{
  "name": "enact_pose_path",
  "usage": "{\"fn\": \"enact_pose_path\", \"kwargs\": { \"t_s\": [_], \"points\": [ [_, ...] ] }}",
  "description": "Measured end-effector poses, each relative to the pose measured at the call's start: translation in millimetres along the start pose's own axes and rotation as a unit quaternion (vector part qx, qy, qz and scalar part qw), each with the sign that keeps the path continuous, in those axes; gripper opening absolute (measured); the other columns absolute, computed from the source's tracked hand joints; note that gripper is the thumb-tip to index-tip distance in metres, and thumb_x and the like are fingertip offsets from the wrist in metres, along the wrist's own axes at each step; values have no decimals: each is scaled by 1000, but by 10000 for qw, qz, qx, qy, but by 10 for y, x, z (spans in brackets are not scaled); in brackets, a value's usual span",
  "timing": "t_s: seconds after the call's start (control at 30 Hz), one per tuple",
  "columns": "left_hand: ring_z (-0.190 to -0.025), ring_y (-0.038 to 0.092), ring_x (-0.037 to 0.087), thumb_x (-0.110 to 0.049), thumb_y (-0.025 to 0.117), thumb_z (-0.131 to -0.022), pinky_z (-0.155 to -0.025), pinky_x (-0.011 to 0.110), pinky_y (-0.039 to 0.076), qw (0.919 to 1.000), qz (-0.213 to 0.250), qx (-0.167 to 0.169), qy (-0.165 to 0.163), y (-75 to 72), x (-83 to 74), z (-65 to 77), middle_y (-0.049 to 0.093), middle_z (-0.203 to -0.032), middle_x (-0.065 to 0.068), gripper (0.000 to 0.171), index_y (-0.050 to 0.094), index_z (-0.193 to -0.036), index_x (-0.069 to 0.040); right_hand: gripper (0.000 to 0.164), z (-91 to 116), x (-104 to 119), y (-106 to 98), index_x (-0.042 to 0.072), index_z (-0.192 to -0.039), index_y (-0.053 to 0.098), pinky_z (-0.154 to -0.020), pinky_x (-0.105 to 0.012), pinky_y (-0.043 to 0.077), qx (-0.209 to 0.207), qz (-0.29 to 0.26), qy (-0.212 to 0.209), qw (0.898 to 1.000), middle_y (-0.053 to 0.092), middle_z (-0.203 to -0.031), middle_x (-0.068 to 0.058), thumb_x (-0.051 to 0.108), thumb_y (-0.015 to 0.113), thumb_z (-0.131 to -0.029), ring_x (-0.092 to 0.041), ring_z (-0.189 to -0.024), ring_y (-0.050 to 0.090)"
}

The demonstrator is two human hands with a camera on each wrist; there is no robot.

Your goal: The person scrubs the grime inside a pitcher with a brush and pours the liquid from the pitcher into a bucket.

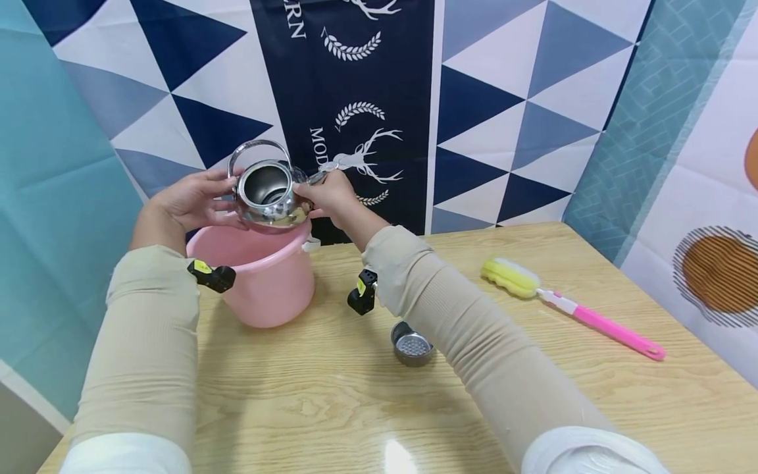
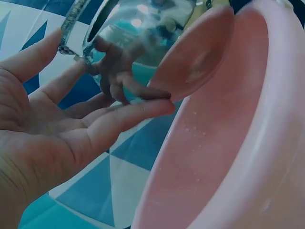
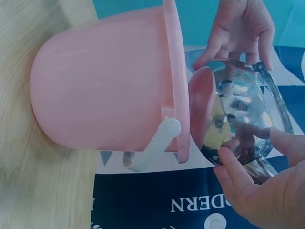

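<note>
A shiny steel kettle (image 1: pixel 275 204) with an arched handle is held tilted over the pink bucket (image 1: pixel 269 296); its round mouth is uncovered and faces the head camera. My left hand (image 1: pixel 198 197) touches the kettle's left side near the handle's foot, its fingers spread and nearly straight in the left wrist view. On the opposite side, my right hand (image 1: pixel 331 197) grips the kettle by the spout, thumb near the mouth and fingers below. In the right wrist view the kettle's underside (image 3: pixel 202 105), reflecting pink, is close to the bucket rim.
On the wooden table (image 1: pixel 308 408), a small round metal piece with a perforated face (image 1: pixel 413 345) lies near the right forearm. A brush with a yellow sponge head and pink handle (image 1: pixel 616 329) lies at the right. A patterned cloth wall (image 1: pixel 491 118) stands behind.
</note>
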State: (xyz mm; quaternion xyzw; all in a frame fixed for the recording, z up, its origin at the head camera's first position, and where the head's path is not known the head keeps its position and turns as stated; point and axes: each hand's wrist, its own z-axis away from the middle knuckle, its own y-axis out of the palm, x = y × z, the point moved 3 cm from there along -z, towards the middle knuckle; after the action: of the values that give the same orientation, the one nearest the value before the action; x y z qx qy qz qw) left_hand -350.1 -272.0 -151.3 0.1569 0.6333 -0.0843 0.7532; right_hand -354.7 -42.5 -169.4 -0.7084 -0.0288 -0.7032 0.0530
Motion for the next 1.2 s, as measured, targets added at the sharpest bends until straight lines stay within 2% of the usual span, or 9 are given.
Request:
{"fn": "enact_pose_path", "kwargs": {
  "t_s": [0.13,0.27,0.5,0.63,0.8,1.0,1.2],
  "points": [
    [-108,54,21,-11,58,-98,-82,39,59,9998,-175,49,91,-16,12,12,54,-120,0,34,51,-129,-22,15,-13,-13,15,-2,-92,62,-82,-39,59,-41,106,-109,9999,57,-73,-4,11,70,-91,-16,-66,57],
    [-110,54,21,-7,56,-98,-83,35,58,9995,-215,144,165,-43,34,29,55,-121,-1,41,45,-135,-22,17,-24,-44,34,-1,-96,62,-78,-34,60,-120,383,-268,9988,58,-77,-3,12,71,-91,-15,-68,58],
    [-105,60,21,3,54,-97,-82,41,59,9985,275,304,357,-71,70,44,61,-117,2,42,49,-132,-20,29,-6,-82,45,2,-106,56,-63,-25,58,-372,972,-798,9914,61,-77,-4,17,74,-88,-23,-73,63],
    [-101,61,23,7,53,-96,-81,43,59,9977,392,303,466,-81,60,53,61,-117,5,44,54,-130,-20,34,20,-78,48,5,-111,51,-62,-20,55,-384,1157,-1085,9866,62,-86,-5,16,74,-88,-18,-76,61],
    [-103,62,23,13,52,-93,-81,43,59,9971,344,271,622,-90,22,73,55,-123,9,52,55,-132,-22,42,29,-48,57,5,-119,48,-72,-18,53,-479,1386,-1402,9792,64,-103,-5,18,74,-88,-12,-89,61],
    [-106,62,21,13,55,-91,-81,43,59,9974,-75,99,703,-95,-15,93,43,-133,10,67,41,-146,-22,47,29,-21,76,5,-122,45,-75,-16,53,-508,1467,-1611,9747,65,-110,-6,17,75,-88,-13,-98,63],
    [-110,60,17,16,55,-90,-82,37,59,9961,-430,51,764,-101,-17,111,23,-152,12,77,30,-153,-23,53,42,-17,88,2,-129,42,-79,-16,52,-498,1655,-1913,9662,64,-114,-11,17,74,-89,-16,-103,63]
  ]
}}
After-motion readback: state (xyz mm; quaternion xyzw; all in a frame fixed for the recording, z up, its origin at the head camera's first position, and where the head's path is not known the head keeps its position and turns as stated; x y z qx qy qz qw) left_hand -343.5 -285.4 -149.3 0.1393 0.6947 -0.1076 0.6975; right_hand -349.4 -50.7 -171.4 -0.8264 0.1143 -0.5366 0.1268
